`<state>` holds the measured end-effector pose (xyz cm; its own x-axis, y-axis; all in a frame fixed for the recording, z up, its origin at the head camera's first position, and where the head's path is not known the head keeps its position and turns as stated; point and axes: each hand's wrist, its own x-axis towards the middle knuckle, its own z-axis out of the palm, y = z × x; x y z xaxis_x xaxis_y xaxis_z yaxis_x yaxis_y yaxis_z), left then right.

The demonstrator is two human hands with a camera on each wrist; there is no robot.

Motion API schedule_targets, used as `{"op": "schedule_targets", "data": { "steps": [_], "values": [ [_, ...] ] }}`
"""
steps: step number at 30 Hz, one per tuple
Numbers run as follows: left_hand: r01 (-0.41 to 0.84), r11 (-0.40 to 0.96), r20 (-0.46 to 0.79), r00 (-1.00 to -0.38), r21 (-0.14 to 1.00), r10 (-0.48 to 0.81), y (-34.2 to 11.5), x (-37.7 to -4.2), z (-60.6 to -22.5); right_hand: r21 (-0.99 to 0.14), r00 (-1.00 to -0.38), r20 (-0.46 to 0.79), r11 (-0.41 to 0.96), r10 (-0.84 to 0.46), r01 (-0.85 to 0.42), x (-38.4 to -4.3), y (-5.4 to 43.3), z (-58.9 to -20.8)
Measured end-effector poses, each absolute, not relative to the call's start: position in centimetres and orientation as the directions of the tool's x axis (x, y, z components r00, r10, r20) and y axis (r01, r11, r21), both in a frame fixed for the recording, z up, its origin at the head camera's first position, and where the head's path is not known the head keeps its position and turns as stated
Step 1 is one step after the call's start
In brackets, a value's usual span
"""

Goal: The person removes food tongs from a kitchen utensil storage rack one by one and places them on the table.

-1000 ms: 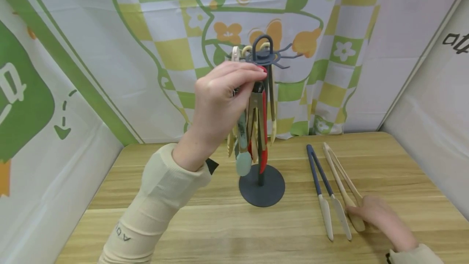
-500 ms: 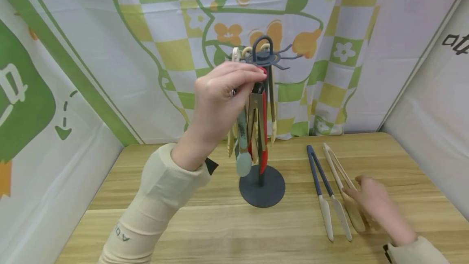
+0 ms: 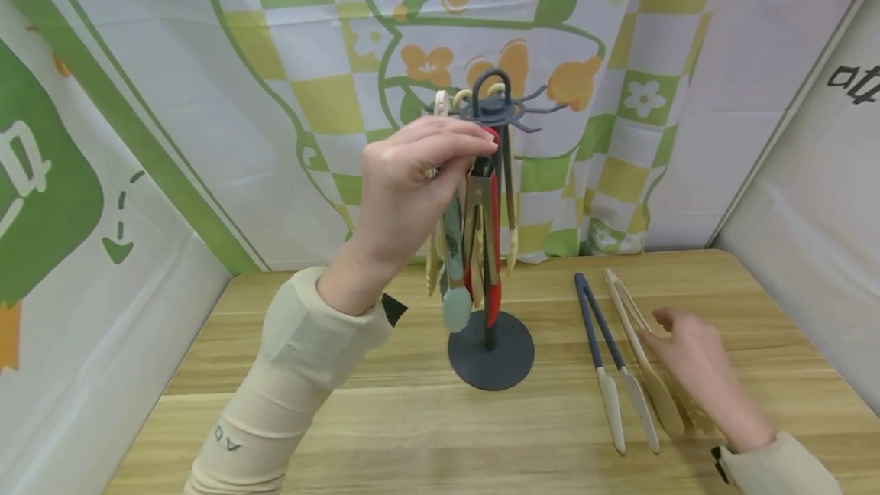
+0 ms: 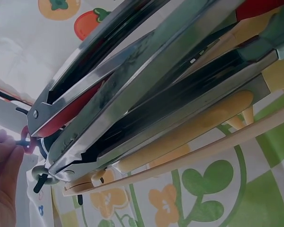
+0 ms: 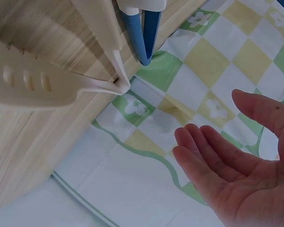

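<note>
My left hand (image 3: 415, 182) is raised at the top of a dark utensil stand (image 3: 491, 350). Its thumb and fingertips pinch the red hanging loop (image 4: 28, 141) of red and metal tongs (image 3: 494, 250), right by a hook. Tongs with mint green tips (image 3: 457, 308) hang beside them. At the right, my right hand (image 3: 701, 365) hovers over beige tongs (image 3: 642, 350), its fingers loosely bent and holding nothing. Beige tongs (image 5: 19, 85) lie apart from that hand in the right wrist view. Part of their right arm is hidden beneath the hand in the head view.
Blue-handled tongs (image 3: 603, 334) with pale tips lie left of the beige ones. Unused hooks (image 3: 543, 108) stick out at the stand's right side. Behind the wooden table (image 3: 385, 434) hangs a patterned cloth (image 3: 536, 29).
My right hand has drawn back from the lower part of the beige tongs, moving up and away over the table. The left hand keeps its pinch at the stand's top.
</note>
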<state>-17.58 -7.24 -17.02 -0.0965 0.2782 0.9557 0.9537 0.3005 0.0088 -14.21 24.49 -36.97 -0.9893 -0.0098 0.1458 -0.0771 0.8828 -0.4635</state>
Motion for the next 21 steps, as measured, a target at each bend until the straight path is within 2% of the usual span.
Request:
{"op": "schedule_targets", "data": {
  "steps": [6,21],
  "values": [
    [0.961,0.274,0.958,-0.103,0.027,0.268,-7.5,-17.7,-17.1,-0.473,-0.991,0.136,0.878,-0.003,-0.067,-14.3,24.2,-36.9],
    [0.960,0.252,0.966,-0.169,0.118,0.195,-8.6,-18.5,-17.3,-0.487,-0.991,0.137,0.871,-0.001,-0.068,-14.5,23.3,-36.6]
  ]
}}
